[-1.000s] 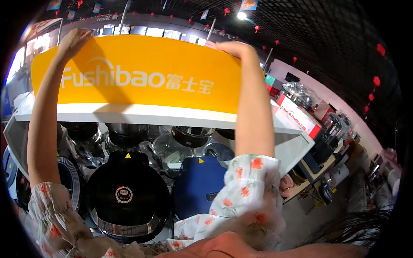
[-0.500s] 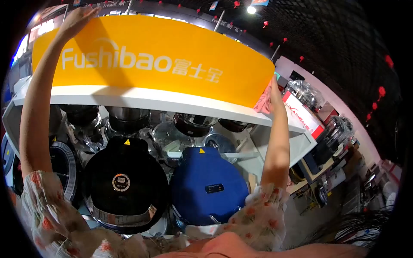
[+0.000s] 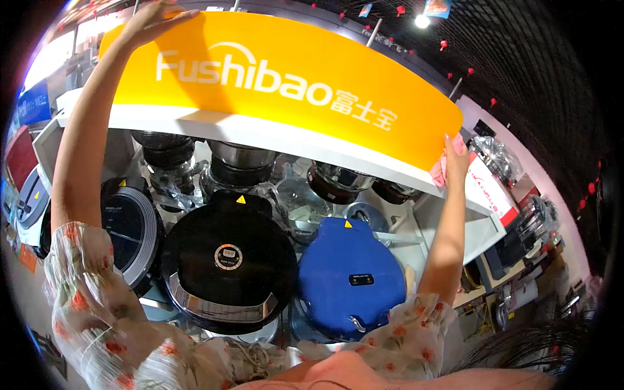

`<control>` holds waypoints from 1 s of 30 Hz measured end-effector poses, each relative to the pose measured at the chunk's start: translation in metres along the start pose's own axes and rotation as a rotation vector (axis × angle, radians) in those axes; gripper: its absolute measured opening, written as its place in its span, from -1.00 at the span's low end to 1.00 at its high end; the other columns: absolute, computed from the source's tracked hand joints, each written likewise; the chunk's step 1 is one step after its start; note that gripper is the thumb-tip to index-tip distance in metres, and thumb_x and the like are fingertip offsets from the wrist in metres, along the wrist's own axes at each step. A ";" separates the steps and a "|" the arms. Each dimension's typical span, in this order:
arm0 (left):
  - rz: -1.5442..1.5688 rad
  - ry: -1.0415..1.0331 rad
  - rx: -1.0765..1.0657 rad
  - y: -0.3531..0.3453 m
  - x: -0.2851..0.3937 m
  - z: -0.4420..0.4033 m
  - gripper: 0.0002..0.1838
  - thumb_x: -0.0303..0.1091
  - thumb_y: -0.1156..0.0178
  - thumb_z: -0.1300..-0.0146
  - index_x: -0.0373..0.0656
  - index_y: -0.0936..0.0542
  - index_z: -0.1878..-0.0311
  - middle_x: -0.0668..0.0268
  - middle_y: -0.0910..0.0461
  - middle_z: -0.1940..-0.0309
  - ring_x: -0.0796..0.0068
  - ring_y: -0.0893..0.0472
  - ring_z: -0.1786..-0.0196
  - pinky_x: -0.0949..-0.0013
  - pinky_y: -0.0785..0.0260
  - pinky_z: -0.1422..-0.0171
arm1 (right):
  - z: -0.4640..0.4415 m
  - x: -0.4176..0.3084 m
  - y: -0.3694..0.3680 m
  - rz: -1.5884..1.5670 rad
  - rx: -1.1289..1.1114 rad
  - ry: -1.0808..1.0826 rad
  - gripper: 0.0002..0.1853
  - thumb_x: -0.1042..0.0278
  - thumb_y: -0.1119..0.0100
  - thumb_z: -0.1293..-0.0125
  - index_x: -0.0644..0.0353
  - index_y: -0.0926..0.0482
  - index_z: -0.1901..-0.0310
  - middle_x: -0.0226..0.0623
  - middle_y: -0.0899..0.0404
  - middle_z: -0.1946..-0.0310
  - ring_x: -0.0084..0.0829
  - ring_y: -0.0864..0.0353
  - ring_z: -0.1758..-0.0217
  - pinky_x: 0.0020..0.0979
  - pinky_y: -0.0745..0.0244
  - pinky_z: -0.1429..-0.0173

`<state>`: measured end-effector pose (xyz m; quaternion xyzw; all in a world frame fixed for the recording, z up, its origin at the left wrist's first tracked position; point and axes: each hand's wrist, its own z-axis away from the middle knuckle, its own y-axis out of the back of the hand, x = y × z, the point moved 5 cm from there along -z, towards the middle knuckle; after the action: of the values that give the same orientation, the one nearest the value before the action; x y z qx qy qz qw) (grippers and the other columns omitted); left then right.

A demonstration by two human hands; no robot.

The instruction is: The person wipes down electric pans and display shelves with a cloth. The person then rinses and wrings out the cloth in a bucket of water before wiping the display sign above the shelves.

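Note:
A yellow sign board with white "Fushibao" lettering stands on the white top edge of a display shelf. My left hand rests at the board's top edge near its left end, fingers extended and holding nothing. At the board's right end, my right hand presses a pink cloth against the yellow face near the lower corner. The left forearm crosses in front of the board's left part and casts a shadow on it.
Below the sign are a black round appliance, a blue one and another dark one at left. Pots in plastic wrap sit on the shelf behind them. A red and white box stands at right.
My right hand has moved with the cloth from the board's top edge down to its right end. The left hand stays at the top left. The view has shifted, so the board appears farther right.

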<state>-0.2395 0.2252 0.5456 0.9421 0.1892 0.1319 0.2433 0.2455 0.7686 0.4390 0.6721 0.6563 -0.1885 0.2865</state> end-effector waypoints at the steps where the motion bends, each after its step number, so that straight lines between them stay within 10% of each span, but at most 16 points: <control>1: -0.013 -0.027 0.036 0.003 0.005 0.002 -0.36 0.15 -0.29 -0.09 -0.16 -0.55 -0.10 0.15 -0.64 0.12 0.36 -0.62 0.12 0.32 -0.47 0.07 | -0.003 0.001 0.004 0.034 0.021 0.016 -0.23 -0.04 -0.35 -0.10 0.52 -0.41 -0.12 0.06 -0.52 -0.04 -0.24 -0.51 -0.12 -0.38 -0.35 -0.19; 4: 0.269 0.059 -0.049 0.002 0.017 0.005 -0.36 0.15 -0.28 -0.10 -0.10 -0.54 -0.13 0.15 -0.65 0.10 0.37 -0.62 0.09 0.30 -0.48 0.07 | -0.008 0.010 0.006 0.099 0.065 0.051 -0.29 -0.03 -0.32 -0.13 0.49 -0.45 -0.09 0.05 -0.53 -0.03 -0.24 -0.51 -0.11 -0.37 -0.34 -0.19; 9: -0.092 0.046 -0.202 0.010 0.026 0.001 -0.39 0.19 -0.26 -0.09 -0.12 -0.60 -0.03 0.12 -0.67 0.18 0.26 -0.65 0.08 0.30 -0.49 0.00 | 0.011 -0.018 0.004 0.029 0.013 -0.051 -0.54 0.22 -0.16 -0.31 0.23 -0.46 -0.19 -0.29 -0.51 -0.10 -0.50 -0.46 -0.15 -0.51 -0.33 -0.18; 14: -0.418 0.003 -0.093 0.022 0.033 -0.004 -0.21 0.48 -0.02 -0.04 -0.08 -0.63 0.03 0.13 -0.66 0.16 0.07 -0.62 0.09 0.10 -0.45 -0.02 | 0.015 -0.037 -0.004 -0.076 0.006 0.115 -0.54 0.08 -0.05 -0.36 0.18 -0.47 -0.19 -0.21 -0.54 -0.08 -0.40 -0.51 -0.11 -0.43 -0.35 -0.17; 21: -0.181 -0.147 0.027 -0.001 -0.004 -0.015 -0.31 0.34 0.06 -0.23 -0.19 -0.65 0.19 0.08 -0.64 0.27 0.09 -0.62 0.14 0.20 -0.42 -0.01 | 0.062 -0.226 -0.051 0.259 0.300 0.408 -0.64 0.12 0.07 -0.41 0.17 -0.61 0.00 -0.12 -0.62 0.05 -0.31 -0.59 -0.04 -0.32 -0.39 -0.13; 24: -0.080 -0.041 0.038 -0.004 -0.012 -0.016 -0.30 0.35 0.09 -0.25 -0.18 -0.63 0.40 0.11 -0.63 0.46 0.10 -0.61 0.36 0.13 -0.39 0.22 | 0.063 -0.287 -0.120 0.355 0.256 0.869 -0.80 0.29 -0.11 -0.14 0.15 -0.64 0.27 -0.14 -0.62 0.39 -0.11 -0.61 0.27 -0.13 -0.45 0.17; 30: -0.073 -0.023 0.079 -0.003 -0.009 -0.015 -0.31 0.28 0.08 -0.29 -0.25 -0.50 0.57 0.14 -0.46 0.65 0.28 -0.47 0.56 0.20 -0.24 0.39 | 0.091 -0.364 -0.273 0.799 -0.362 0.580 -0.54 -0.15 0.17 -0.31 -0.07 -0.68 0.18 -0.27 -0.68 0.23 -0.15 -0.63 0.07 -0.02 -0.33 -0.11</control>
<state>-0.2532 0.2299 0.5554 0.9449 0.2257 0.1044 0.2127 -0.0381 0.4223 0.5611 0.8343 0.4231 0.2457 0.2542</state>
